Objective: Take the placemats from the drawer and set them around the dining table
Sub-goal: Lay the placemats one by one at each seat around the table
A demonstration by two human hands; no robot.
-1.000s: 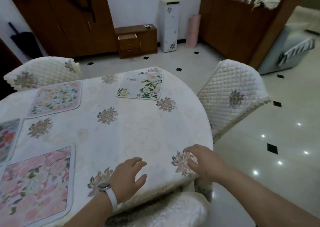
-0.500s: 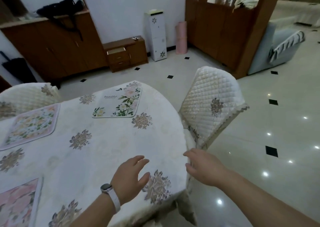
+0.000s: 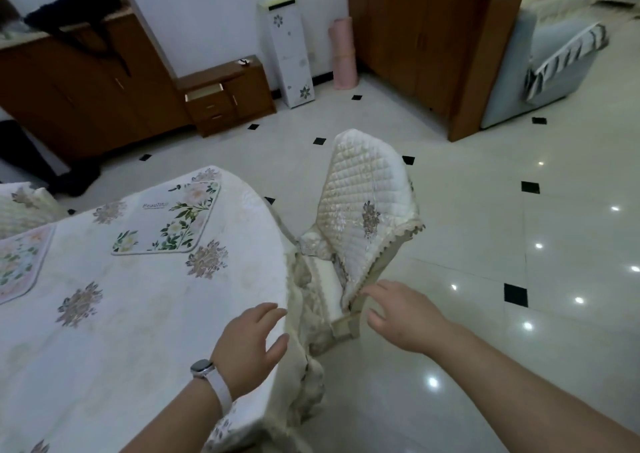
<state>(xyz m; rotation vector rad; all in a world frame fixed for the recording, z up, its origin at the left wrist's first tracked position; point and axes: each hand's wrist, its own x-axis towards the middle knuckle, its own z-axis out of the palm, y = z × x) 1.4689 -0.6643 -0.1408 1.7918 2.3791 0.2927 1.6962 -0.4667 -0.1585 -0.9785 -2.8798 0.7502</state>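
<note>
Dining table (image 3: 138,331) under white flowered cloth, fills left. Quilted chair (image 3: 363,182) tucked at its right edge. Low cabinet (image 3: 242,96) by far wall, top drawer (image 3: 204,92) ajar. White floral placemat (image 3: 166,224) on table's far side, pink placemat (image 3: 20,262) at left. Left hand (image 3: 249,345) above table's near edge, fingers loose, empty. Right hand (image 3: 401,317) spread, empty, at chair's side; touching or not, hard to say. Watch (image 3: 202,369) on left wrist.
</note>
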